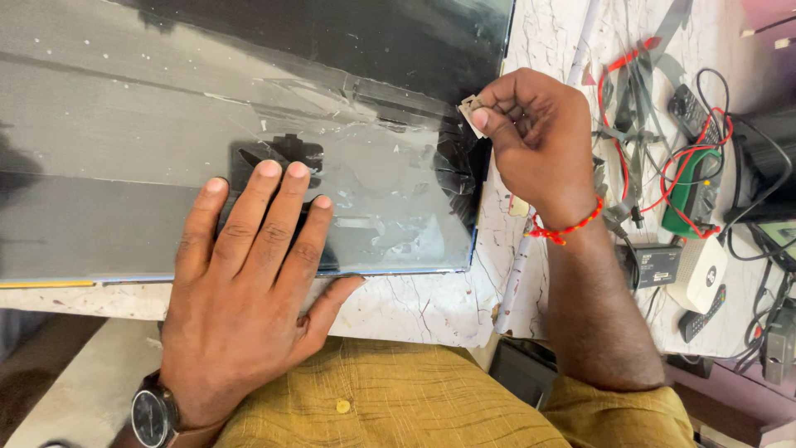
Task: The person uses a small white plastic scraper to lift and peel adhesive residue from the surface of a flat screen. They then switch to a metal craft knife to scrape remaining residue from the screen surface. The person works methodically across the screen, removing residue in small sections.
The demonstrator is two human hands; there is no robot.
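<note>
The big glass panel [207, 124] lies flat on the cracked white worktop [431, 307], its near edge running just inside the bench's lip and its right-hand corner close to the person's body. The left hand [249, 282] is spread wide and pressed palm-down on the glass near that edge, fingers apart, the thumb hooked over the rim onto the bench; it looks like a steadying weight, so the panel does not skate while the other hand works at it. Under and beyond the fingertips the surface film is torn and wrinkled, with pale scraps and bubbles spreading toward the corner.

The right hand [535, 137] is up at the panel's right edge, thumb and forefinger pinched together on a small flat scraper blade [471, 112], pale and squarish, held right at the rim where dark ragged film [460, 170] hangs off. I think it is a blade, though it is too small to be sure. The pinch suits fine work along an edge.

A red thread band sits on that wrist, a watch [155, 415] on the other. Well to the right lie red and black wires [663, 108], a green meter [692, 187], a small white box [705, 278] and a remote [701, 311], all clear of the glass.
</note>
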